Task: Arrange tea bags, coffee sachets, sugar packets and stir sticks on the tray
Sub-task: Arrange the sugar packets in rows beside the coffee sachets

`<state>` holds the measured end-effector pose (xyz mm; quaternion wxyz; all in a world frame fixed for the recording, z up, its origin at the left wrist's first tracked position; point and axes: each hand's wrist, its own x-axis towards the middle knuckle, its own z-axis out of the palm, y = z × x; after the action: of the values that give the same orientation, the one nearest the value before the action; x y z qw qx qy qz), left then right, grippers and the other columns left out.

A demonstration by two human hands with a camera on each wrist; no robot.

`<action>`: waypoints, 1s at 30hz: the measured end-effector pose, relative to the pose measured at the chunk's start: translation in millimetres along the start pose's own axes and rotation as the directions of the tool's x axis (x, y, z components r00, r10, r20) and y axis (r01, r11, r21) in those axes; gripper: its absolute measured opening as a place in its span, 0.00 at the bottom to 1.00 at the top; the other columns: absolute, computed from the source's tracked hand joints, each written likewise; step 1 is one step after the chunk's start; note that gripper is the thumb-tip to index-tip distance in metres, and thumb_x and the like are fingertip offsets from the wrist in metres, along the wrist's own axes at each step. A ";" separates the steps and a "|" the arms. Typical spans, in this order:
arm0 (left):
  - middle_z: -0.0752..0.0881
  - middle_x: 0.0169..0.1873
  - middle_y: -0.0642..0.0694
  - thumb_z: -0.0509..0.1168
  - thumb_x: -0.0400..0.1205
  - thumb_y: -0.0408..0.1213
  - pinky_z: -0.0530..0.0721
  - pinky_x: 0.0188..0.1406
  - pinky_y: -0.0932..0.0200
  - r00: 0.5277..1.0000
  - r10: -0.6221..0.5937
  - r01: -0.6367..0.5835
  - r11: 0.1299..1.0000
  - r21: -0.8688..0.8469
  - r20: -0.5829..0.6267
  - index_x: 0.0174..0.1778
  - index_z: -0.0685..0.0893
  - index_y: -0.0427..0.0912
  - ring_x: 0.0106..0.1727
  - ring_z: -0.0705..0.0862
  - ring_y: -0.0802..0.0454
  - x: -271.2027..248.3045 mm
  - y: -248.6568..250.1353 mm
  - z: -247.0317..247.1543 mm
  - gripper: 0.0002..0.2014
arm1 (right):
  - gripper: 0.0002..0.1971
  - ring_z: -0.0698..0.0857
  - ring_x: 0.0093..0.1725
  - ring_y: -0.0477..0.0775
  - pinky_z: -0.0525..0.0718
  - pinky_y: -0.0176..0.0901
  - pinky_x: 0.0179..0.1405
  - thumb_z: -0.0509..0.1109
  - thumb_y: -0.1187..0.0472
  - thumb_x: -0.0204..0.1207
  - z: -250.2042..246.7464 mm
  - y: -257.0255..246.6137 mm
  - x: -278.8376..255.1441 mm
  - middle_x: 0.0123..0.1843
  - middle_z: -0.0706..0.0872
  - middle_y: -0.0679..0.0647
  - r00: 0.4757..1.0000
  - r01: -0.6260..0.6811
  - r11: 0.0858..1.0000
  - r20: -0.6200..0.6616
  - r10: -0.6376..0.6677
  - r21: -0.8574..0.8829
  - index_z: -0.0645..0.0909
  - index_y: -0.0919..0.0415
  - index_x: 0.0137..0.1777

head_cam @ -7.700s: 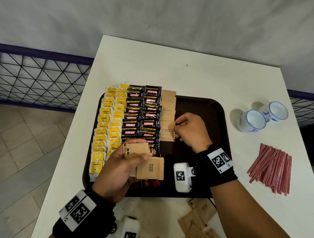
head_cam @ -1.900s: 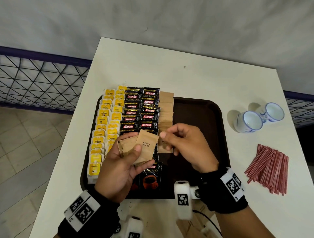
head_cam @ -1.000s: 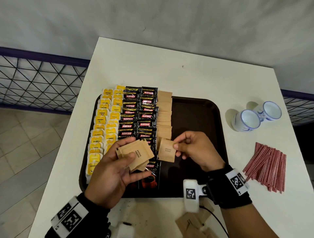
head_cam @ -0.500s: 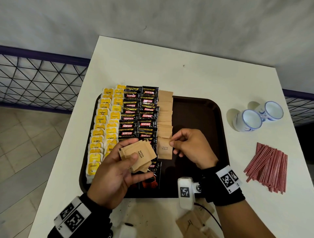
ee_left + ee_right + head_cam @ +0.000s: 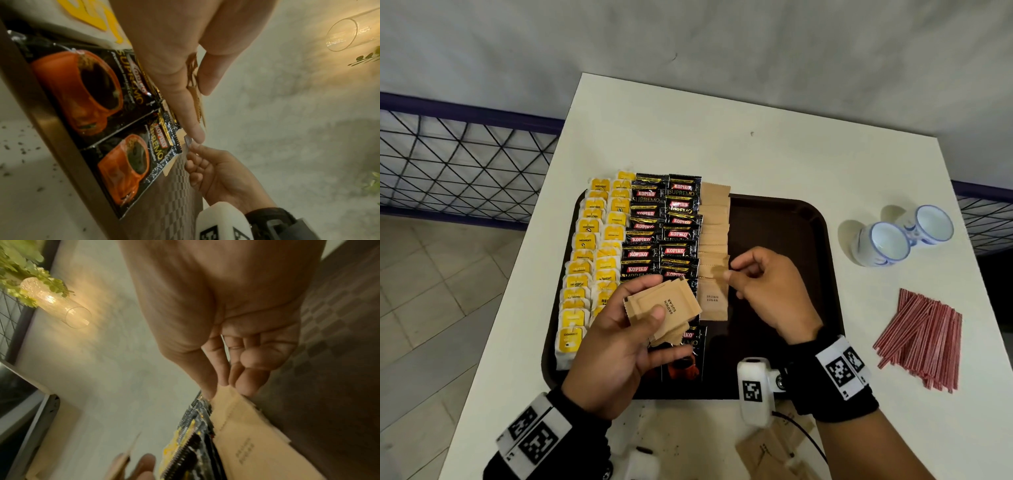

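A dark brown tray (image 5: 784,219) carries two columns of yellow tea bags (image 5: 599,253), two columns of black coffee sachets (image 5: 664,233) and one column of brown sugar packets (image 5: 714,222). My left hand (image 5: 650,298) grips a small stack of sugar packets (image 5: 671,303) above the tray's near left part; their edges (image 5: 195,100) show between thumb and fingers. My right hand (image 5: 730,270) pinches the far edge of the nearest laid sugar packet (image 5: 712,301), which lies at the column's near end (image 5: 242,434). Red stir sticks (image 5: 924,339) lie in a heap on the table to the right.
Two white-and-blue cups (image 5: 887,246) stand on the white table (image 5: 722,137) right of the tray. More sugar packets (image 5: 767,452) lie at the table's near edge. The tray's right half is bare. A wire fence (image 5: 465,161) runs behind on the left.
My right hand took a packet from the left hand's stack and brought it down onto the near end of the sugar column. The left hand has stayed nearly still.
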<state>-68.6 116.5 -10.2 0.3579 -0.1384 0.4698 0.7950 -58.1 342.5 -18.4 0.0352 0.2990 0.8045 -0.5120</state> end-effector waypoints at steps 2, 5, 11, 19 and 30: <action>0.90 0.57 0.41 0.68 0.76 0.32 0.91 0.44 0.33 1.000 0.021 -0.021 1.000 0.008 -0.014 0.62 0.86 0.49 0.55 0.90 0.33 1.9 -1.5 2.1 0.18 | 0.07 0.87 0.33 0.48 0.78 0.34 0.28 0.81 0.55 0.72 -2.3 -9.0 -6.8 0.36 0.89 0.52 0.997 -0.011 0.996 0.078 0.004 0.091 0.86 0.55 0.43; 0.90 0.57 0.40 0.69 0.77 0.32 0.91 0.42 0.36 0.998 0.057 -0.056 0.998 0.014 -0.037 0.58 0.86 0.49 0.54 0.91 0.36 4.8 -4.5 6.8 0.15 | 0.10 0.85 0.32 0.49 0.74 0.35 0.21 0.81 0.58 0.72 0.4 -17.9 -15.1 0.36 0.89 0.54 0.938 -0.136 0.958 0.344 0.043 0.254 0.86 0.62 0.48; 0.92 0.50 0.47 0.71 0.75 0.33 0.92 0.34 0.45 0.993 0.107 -0.104 0.993 0.060 -0.050 0.54 0.87 0.49 0.45 0.93 0.42 7.7 -6.1 14.5 0.13 | 0.13 0.86 0.33 0.52 0.75 0.39 0.23 0.81 0.67 0.71 8.9 -18.7 -19.9 0.42 0.90 0.52 0.893 -0.080 0.959 0.447 -0.053 0.273 0.85 0.63 0.54; 0.91 0.49 0.43 0.73 0.73 0.39 0.92 0.30 0.44 0.987 0.116 -0.096 0.980 0.174 -0.109 0.54 0.88 0.50 0.44 0.93 0.35 5.0 -4.4 16.2 0.14 | 0.26 0.87 0.47 0.47 0.89 0.45 0.49 0.79 0.75 0.71 8.2 -23.0 -23.9 0.49 0.88 0.50 0.867 0.134 0.966 0.447 -0.222 0.220 0.85 0.52 0.66; 0.91 0.57 0.34 0.65 0.80 0.35 0.93 0.41 0.36 0.998 0.031 -0.028 0.998 0.061 -0.057 0.65 0.82 0.42 0.55 0.91 0.31 -0.8 11.2 6.7 0.17 | 0.18 0.88 0.40 0.53 0.87 0.42 0.27 0.70 0.80 0.75 -17.4 4.1 -26.0 0.47 0.84 0.62 0.962 -0.109 0.915 0.273 -0.002 0.389 0.84 0.59 0.57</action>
<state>-75.1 118.4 1.0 0.3364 -0.1437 0.5058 0.7813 -30.3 346.8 -4.0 0.0957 0.2499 0.6618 -0.7003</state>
